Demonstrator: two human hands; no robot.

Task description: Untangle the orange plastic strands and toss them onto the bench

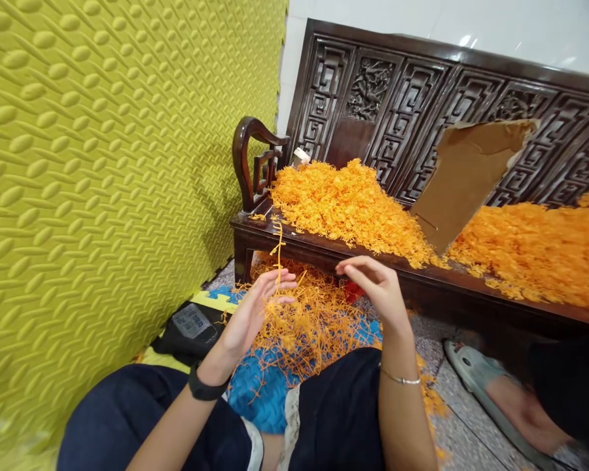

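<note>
**Orange strand held upright over floor heap**

The person sits on the floor, legs in dark trousers (343, 412) either side of a blue mat (262, 392). The left hand (252, 311), with a black band at the wrist, is half open, palm turned inward, its fingertips pinching a thin orange strand (277, 252). The strand's long axis runs near vertical, with its free end pointing up in front of the table's edge. The right hand (379, 284), with a thin bracelet on the forearm, is palm down and loosely curled; nothing shows in its grasp. Both hands hover above a loose orange heap (307, 324) on the floor.

Beyond, a dark carved wooden table (436, 288) carries larger orange piles (348, 203) and a leaning cardboard sheet (466, 176). A yellow embossed panel (103, 163) lines the left wall. Another person's sandalled foot (500, 392) rests at the right.
</note>
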